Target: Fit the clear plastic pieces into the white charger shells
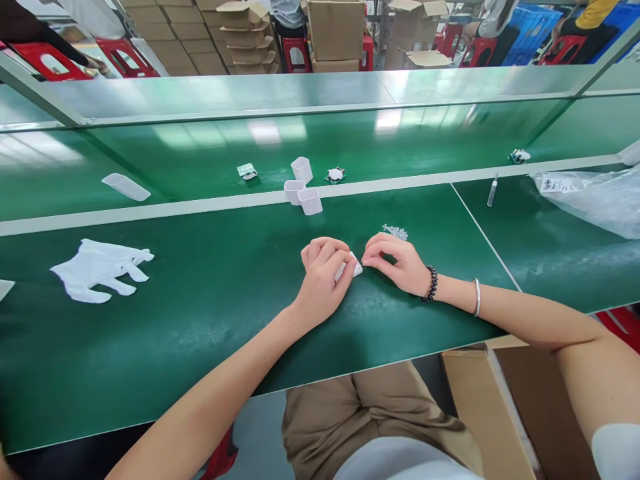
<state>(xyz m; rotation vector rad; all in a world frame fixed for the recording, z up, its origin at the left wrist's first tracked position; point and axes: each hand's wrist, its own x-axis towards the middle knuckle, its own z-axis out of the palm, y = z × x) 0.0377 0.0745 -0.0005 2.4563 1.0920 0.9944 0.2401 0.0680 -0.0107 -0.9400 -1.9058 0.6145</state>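
On the green table, my left hand (327, 270) is closed on a small white plastic piece (357, 267), most of which its fingers hide. Just right of it, my right hand (397, 262) has thumb and forefinger pinched together by the piece's edge; whatever they hold is too small to make out. Behind my right hand lies a little pile of small clear or grey parts (396, 232). Farther back stand three white plastic sleeves (311, 201), grouped together. A circuit board with a white dome (335, 175) sits to their right, and another green board (247, 171) to their left.
A white glove (103, 270) lies at the left, below a white plastic cover (126, 187). At the right are a small tube (493, 191), a clear plastic bag (590, 197) and another board (520, 156). An open cardboard box (487, 407) stands under the table's front edge.
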